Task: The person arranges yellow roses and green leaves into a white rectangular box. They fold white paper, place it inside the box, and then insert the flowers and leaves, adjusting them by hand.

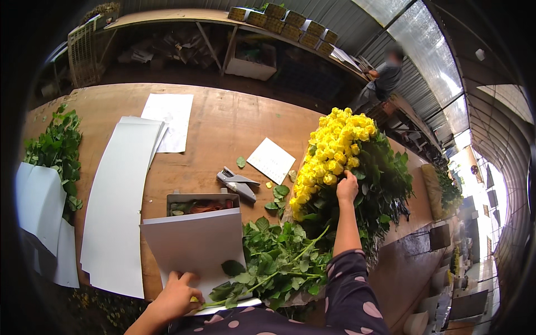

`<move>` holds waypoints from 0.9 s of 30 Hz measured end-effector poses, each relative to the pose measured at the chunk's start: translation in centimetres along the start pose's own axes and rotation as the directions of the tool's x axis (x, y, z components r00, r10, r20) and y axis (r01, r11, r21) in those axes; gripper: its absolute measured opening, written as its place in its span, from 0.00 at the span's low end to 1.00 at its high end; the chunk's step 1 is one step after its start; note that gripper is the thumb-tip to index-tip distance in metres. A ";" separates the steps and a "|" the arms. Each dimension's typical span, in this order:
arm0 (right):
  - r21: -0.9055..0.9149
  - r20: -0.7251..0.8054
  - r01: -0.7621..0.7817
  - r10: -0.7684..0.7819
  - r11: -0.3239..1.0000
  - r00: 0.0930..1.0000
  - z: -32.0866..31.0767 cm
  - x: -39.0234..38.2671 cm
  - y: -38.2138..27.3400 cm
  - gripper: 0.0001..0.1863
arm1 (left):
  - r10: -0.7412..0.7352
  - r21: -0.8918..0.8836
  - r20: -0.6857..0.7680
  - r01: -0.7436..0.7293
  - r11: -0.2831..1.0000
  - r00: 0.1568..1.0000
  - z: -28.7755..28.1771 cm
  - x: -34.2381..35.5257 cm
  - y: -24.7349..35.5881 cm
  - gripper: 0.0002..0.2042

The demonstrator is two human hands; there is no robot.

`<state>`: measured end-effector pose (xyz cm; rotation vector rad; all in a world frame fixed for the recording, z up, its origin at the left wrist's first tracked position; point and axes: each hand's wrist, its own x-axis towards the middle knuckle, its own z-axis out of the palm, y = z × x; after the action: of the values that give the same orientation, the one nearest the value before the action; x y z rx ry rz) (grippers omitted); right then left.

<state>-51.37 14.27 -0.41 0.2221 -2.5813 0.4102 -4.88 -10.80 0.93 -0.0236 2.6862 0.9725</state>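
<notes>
At the right of the table lies a big pile of yellow roses [335, 148], their leafy stems pointing right. My right hand [347, 188] reaches to the pile's edge, its fingers closed at a bloom there. My left hand [177, 296] is low at the left with curled fingers, over a bent cardboard sheet [195, 240]. A yellow rose head [195, 300] shows at its fingertips, partly hidden, and its green stem runs right. Leafy rose stems [285, 259] lie between my arms, by the sheet's right edge.
Behind the sheet stands a box [178, 198] with reddish bands, near a grey stapler [239, 184] and a white card [272, 161]. Long cardboard sheets [114, 212] are stacked left, beside a leafy wrapped bundle [44, 195]. A person [385, 81] stands at the far bench.
</notes>
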 end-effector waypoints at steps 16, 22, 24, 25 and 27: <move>0.660 -0.314 0.242 -0.031 0.711 0.949 -8.2 2.6 7.7 0.10 | -0.066 -0.056 -0.052 0.063 0.996 0.996 0.1 -0.4 1.2 0.08; 0.105 -0.687 0.351 -0.187 0.930 0.702 -19.9 3.6 3.4 0.14 | -0.065 -0.058 -0.096 0.059 0.997 0.993 0.6 -0.5 0.9 0.07; 0.146 -0.230 0.519 -0.482 0.842 0.846 -17.9 4.2 2.5 0.09 | -0.049 -0.043 -0.101 0.044 0.998 0.994 0.5 -0.6 0.9 0.07; 0.087 0.070 0.403 -0.409 0.911 0.910 -16.3 3.7 -0.2 0.10 | -0.063 -0.043 -0.097 0.059 0.997 0.993 0.6 -0.8 0.8 0.07; -0.181 0.456 0.256 -0.150 0.949 0.877 -11.2 3.5 -2.7 0.10 | -0.070 -0.043 -0.095 0.066 0.997 0.993 0.6 -0.8 0.7 0.07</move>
<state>-48.52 15.15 11.22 0.5528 -2.9720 -0.0395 -4.04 -9.91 1.15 -0.1733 2.7331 1.0291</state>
